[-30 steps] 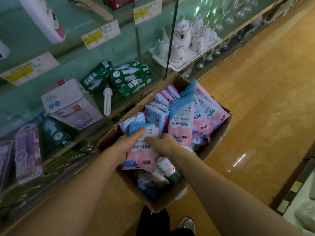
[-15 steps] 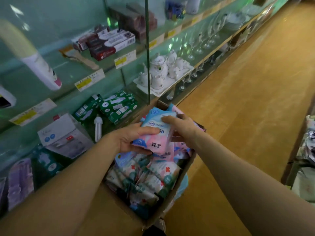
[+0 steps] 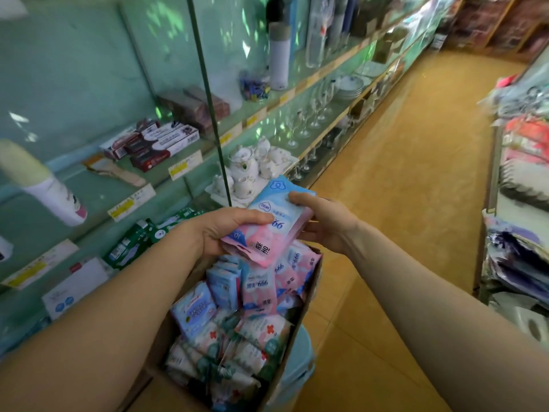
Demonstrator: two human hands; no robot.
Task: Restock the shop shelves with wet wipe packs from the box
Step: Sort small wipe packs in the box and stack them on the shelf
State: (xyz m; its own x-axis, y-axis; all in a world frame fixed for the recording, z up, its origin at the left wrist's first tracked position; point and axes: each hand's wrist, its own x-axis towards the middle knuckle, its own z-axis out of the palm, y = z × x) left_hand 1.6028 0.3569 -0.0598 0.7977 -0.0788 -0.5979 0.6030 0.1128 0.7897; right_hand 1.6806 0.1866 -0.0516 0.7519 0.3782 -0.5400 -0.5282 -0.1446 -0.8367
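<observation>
A stack of pink-and-blue wet wipe packs (image 3: 276, 224) hangs above the cardboard box (image 3: 303, 331). My left hand (image 3: 225, 230) grips the stack from the left, thumb across the top pack. My right hand (image 3: 323, 221) holds its right edge, fingers curled round it. The box below is full of several more wipe packs (image 3: 246, 319), pink-blue ones at the far end and white ones with red crosses nearer me. The glass shelves (image 3: 190, 171) run along the left.
The shelves carry toothpaste boxes (image 3: 154, 144), a white tea set (image 3: 252, 171), green bulb boxes (image 3: 133, 242), wine glasses (image 3: 303, 123) and flasks (image 3: 279, 52). A light blue stool (image 3: 300, 370) sits under the box. An orange-floored aisle (image 3: 401, 188) runs ahead; goods racks (image 3: 523, 203) stand on the right.
Both hands lifted the packs out of the box and up toward the shelves. My view rose from the box to look along the aisle.
</observation>
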